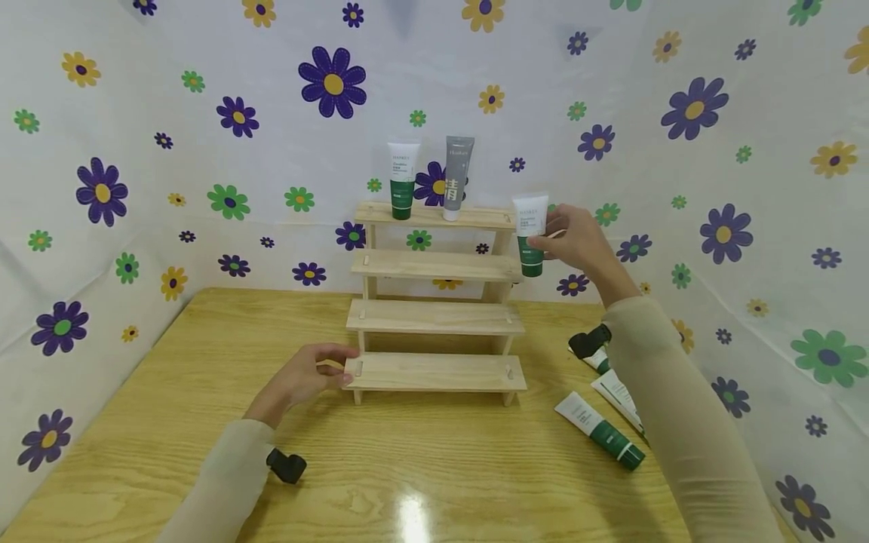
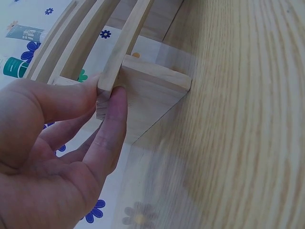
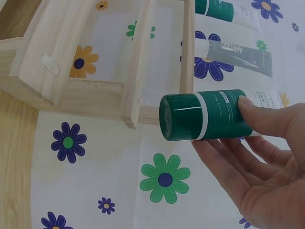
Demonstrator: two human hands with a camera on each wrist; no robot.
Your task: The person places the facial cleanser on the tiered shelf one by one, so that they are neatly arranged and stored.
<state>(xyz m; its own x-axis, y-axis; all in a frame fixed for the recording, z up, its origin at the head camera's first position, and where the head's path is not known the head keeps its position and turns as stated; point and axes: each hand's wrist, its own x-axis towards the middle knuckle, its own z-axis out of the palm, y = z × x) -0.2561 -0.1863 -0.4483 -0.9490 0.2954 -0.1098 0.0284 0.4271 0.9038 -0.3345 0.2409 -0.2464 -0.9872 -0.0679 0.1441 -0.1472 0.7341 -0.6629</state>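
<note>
A four-tier wooden step rack (image 1: 437, 372) stands on the table. My left hand (image 1: 305, 377) pinches the left end of its lowest shelf between thumb and fingers; the left wrist view shows the thumb (image 2: 71, 99) on top. At the right end of the top shelf, my right hand (image 1: 577, 235) holds a white-and-green squeeze tube (image 1: 532, 234) upright, cap down, in front of the rack. The green cap (image 3: 180, 117) shows close up in the right wrist view. On the top shelf stand another white-and-green tube (image 1: 403, 181) and a grey tube (image 1: 457, 179).
Right of the rack, a white-and-green tube (image 1: 600, 430) lies on the wooden table (image 1: 407, 467). Farther back lie a white tube (image 1: 619, 400) and another tube (image 1: 599, 360), both partly hidden by the right sleeve. A flower-patterned cloth (image 1: 285, 136) surrounds the table.
</note>
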